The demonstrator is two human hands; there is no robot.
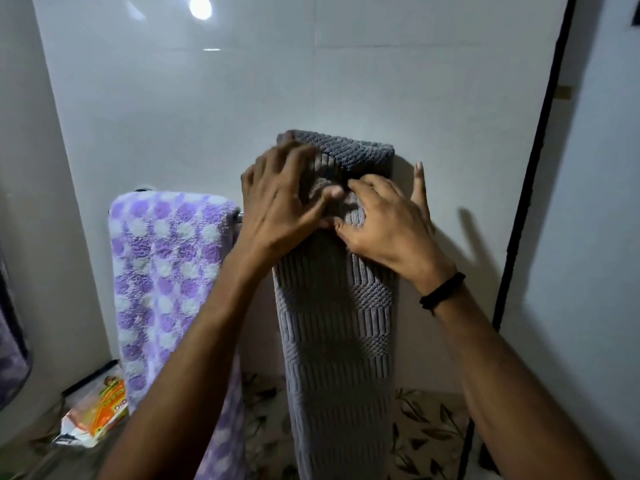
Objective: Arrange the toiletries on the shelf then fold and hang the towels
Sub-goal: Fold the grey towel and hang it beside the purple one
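A grey ribbed towel (341, 327), folded into a narrow strip, hangs over a wall rail whose metal end (239, 216) shows between the two towels. Its top edge stands up above the rail. My left hand (277, 206) lies on the towel's upper left with fingers spread and bent into the cloth. My right hand (384, 220) presses on the upper right, the thumb pinching a fold near the middle and one finger pointing up beside the towel. A purple and white dotted towel (166, 271) hangs on the same rail to the left.
The white glossy wall (242, 98) is right behind the rail. An orange and white packet (100, 414) lies low at the left. A leaf-patterned surface (426, 427) runs below the towels. A dark vertical frame (533, 161) stands at the right. Dark cloth (10, 341) hangs at the far left.
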